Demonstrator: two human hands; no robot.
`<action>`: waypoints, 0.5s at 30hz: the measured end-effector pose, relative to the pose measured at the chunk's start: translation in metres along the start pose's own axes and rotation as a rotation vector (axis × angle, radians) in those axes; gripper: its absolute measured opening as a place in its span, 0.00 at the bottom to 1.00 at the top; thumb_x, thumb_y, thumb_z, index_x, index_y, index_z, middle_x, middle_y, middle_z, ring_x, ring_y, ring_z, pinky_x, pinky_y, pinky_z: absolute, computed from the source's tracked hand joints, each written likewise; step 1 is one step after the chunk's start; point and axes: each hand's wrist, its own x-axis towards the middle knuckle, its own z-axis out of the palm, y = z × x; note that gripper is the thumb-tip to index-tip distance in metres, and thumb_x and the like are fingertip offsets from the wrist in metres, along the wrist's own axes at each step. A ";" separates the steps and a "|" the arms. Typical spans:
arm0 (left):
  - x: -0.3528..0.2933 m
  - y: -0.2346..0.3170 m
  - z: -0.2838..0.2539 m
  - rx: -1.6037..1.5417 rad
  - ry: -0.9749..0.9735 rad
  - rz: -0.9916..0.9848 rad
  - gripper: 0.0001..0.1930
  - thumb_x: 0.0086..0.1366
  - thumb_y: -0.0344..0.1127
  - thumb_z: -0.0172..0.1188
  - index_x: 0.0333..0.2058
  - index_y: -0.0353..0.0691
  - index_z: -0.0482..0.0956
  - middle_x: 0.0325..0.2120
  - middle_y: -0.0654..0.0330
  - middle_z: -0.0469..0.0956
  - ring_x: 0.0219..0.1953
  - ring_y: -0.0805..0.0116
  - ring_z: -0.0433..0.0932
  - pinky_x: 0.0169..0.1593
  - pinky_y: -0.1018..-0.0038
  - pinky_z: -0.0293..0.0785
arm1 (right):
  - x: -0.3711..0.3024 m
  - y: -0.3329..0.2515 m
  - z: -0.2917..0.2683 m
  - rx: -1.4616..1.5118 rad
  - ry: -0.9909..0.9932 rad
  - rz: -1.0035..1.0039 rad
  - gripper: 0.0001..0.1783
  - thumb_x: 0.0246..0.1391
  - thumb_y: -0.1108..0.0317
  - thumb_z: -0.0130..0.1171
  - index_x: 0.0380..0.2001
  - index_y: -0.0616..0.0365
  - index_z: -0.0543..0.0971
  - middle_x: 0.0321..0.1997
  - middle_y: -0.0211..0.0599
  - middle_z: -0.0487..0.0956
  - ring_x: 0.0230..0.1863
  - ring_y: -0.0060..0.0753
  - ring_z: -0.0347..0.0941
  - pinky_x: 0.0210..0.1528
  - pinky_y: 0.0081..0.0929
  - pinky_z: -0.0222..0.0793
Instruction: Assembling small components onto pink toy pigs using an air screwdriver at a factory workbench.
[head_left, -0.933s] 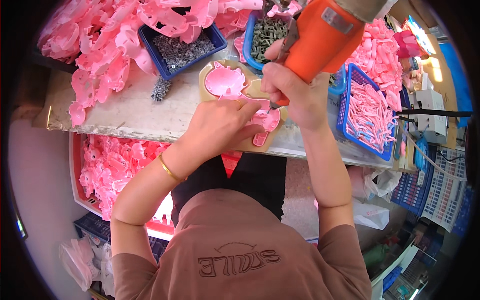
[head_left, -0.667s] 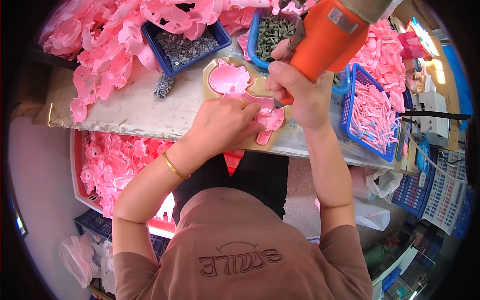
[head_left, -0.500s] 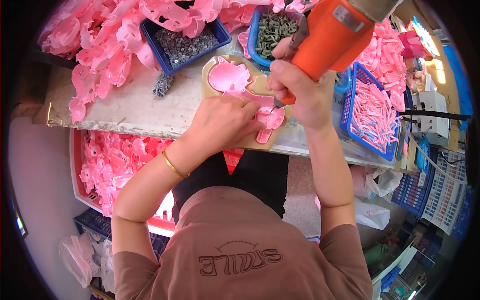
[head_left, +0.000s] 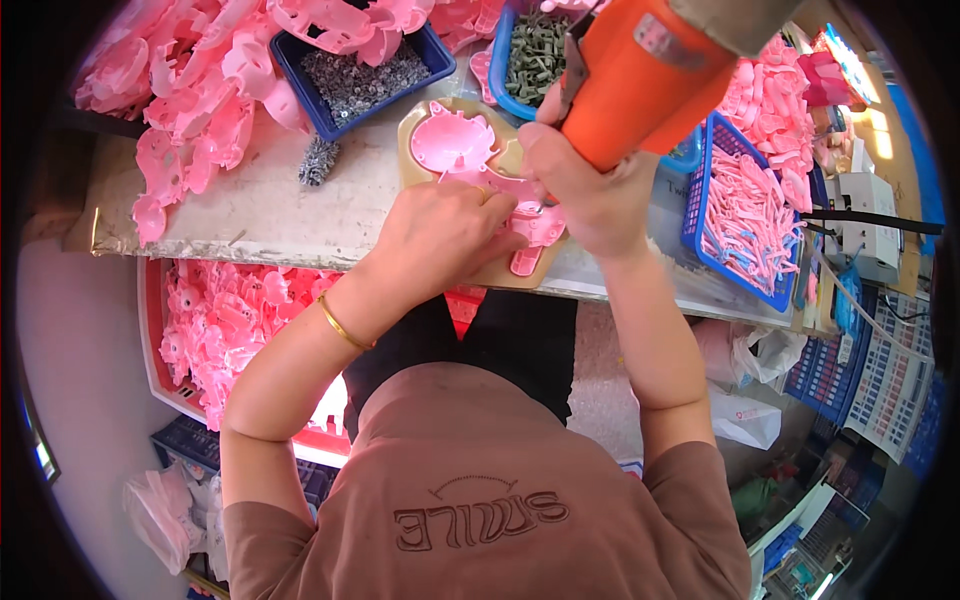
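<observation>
A pink plastic shell (head_left: 455, 140) with a round hollow end lies in a tan, shaped holder (head_left: 409, 135) near the table's front edge. Bent over its narrower end, my left hand (head_left: 445, 228) has its fingers and thumb closed on the part; the fingertips are partly hidden. My right hand (head_left: 590, 195) is wrapped round an orange power screwdriver (head_left: 640, 85), tilted with its bit pointing down at the shell. The bit's tip meets the pink part just right of my left fingers, but the exact contact point is hard to make out.
A dark blue tray (head_left: 325, 125) holds small grey metal pieces, with a pile of pink shells (head_left: 190, 130) to its left. Right of it stand a blue tub (head_left: 500, 75) of dark green parts and a blue basket (head_left: 693, 215) of thin pink strips. A red crate (head_left: 155, 345) sits below.
The screwdriver and my right hand have shifted slightly left, and the bit shows less now. My left fingers have moved a little over the shell. The whole view has shifted slightly.
</observation>
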 end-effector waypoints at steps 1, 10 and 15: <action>0.000 0.001 -0.001 0.003 -0.017 -0.011 0.15 0.59 0.49 0.63 0.29 0.42 0.76 0.21 0.59 0.78 0.26 0.61 0.80 0.29 0.67 0.75 | -0.002 0.003 0.003 0.014 0.063 -0.026 0.08 0.49 0.79 0.61 0.34 0.63 0.74 0.21 0.28 0.74 0.17 0.15 0.69 0.19 0.15 0.64; -0.006 0.003 0.002 0.001 0.130 0.021 0.14 0.58 0.47 0.65 0.31 0.44 0.77 0.23 0.61 0.77 0.29 0.64 0.79 0.29 0.67 0.75 | 0.001 -0.003 0.004 -0.003 0.072 -0.049 0.09 0.53 0.75 0.64 0.37 0.64 0.77 0.29 0.27 0.76 0.23 0.15 0.72 0.23 0.15 0.68; -0.020 0.006 0.004 0.008 0.304 0.046 0.12 0.56 0.42 0.68 0.37 0.45 0.80 0.23 0.65 0.75 0.29 0.66 0.77 0.29 0.69 0.74 | 0.027 -0.033 0.015 0.127 -0.053 -0.194 0.11 0.58 0.69 0.63 0.40 0.65 0.78 0.29 0.29 0.78 0.29 0.17 0.74 0.31 0.20 0.72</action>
